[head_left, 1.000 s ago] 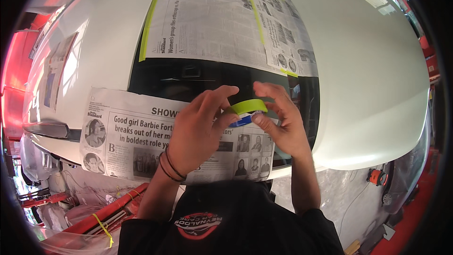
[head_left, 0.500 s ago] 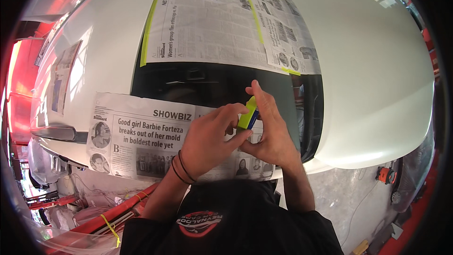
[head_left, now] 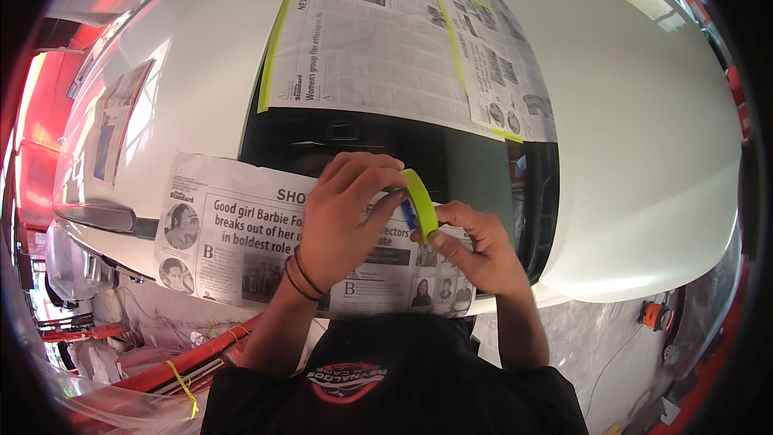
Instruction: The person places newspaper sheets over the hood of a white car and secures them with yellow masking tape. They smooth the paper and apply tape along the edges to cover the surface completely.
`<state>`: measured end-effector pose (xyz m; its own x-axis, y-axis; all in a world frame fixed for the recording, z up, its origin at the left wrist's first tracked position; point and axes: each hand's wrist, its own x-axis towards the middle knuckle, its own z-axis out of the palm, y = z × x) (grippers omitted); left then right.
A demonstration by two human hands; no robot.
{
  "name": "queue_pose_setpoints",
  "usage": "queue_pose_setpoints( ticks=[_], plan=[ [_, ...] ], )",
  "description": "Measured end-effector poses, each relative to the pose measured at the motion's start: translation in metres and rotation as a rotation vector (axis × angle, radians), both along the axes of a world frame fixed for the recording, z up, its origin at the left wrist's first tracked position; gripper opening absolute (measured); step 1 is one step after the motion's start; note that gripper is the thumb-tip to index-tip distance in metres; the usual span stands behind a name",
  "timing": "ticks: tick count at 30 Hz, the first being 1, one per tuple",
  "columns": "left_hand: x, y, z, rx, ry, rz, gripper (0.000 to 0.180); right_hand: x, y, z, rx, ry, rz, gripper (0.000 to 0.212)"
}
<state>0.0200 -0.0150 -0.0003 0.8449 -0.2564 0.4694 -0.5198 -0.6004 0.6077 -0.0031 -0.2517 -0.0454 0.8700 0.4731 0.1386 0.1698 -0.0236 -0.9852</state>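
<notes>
1 roll of yellow-green tape [head_left: 419,204] with a blue inner side is up in the hands, over the right part of the loose newspaper sheet [head_left: 241,217] and toward the near right corner of the dark glass [head_left: 378,127]. The roll stands on edge, slightly tilted.

The right hand [head_left: 477,248] has its thumb and forefinger clamped on the near end of the roll. The left hand [head_left: 354,205] is at the roll's other side, its fingers bent and close together with the tips at the far left rim; whether they grip it I cannot tell. 2 thin dark bands [head_left: 303,275] circle the left wrist.

The loose newspaper sheet lies under the hands, along the near edge of the glass, its left end reaching onto the pale car body [head_left: 197,56]. Beyond it a band of glass shows, then taped newspaper [head_left: 370,56] covers the far part. 1 yellow-green strip [head_left: 283,32] runs down that covering's left edge, another [head_left: 448,24] runs farther right, and a short piece sits at its near edge, toward the right.

The wearer's black shirt [head_left: 386,395] is close to the near side of the car. On the floor, past the car's near right side, stands an orange and black device [head_left: 657,316].
</notes>
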Motion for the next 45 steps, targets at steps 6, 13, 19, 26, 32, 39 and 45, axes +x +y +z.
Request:
queue_pose_setpoints(
  ticks=[6, 13, 19, 26, 32, 39, 45],
  plan=[
    [-0.017, -0.009, -0.010, -0.251, 0.318, -0.017, 0.028, -0.008, 0.019, -0.007, -0.130, -0.265, -0.189, 0.033],
    [-0.014, -0.013, -0.007, -0.152, 0.284, -0.016, 0.033, -0.008, 0.027, -0.011, -0.276, -0.503, -0.326, 0.041],
    [-0.009, -0.011, -0.003, -0.137, 0.306, -0.042, 0.024, -0.011, 0.026, -0.012, -0.293, -0.498, -0.324, 0.041],
    [-0.016, -0.025, -0.013, -0.190, 0.237, 0.024, 0.021, -0.014, 0.023, -0.014, -0.284, -0.525, -0.385, 0.039],
    [-0.020, -0.025, -0.006, -0.083, 0.066, 0.072, 0.021, -0.015, 0.023, -0.010, -0.280, -0.519, -0.410, 0.038],
    [-0.016, -0.012, -0.010, 0.092, -0.148, 0.050, 0.010, -0.014, 0.026, -0.005, -0.435, -0.598, -0.379, 0.035],
    [-0.030, -0.003, -0.014, 0.025, -0.026, 0.138, 0.007, -0.017, 0.039, -0.004, -0.477, -0.517, -0.279, 0.033]
  ],
)
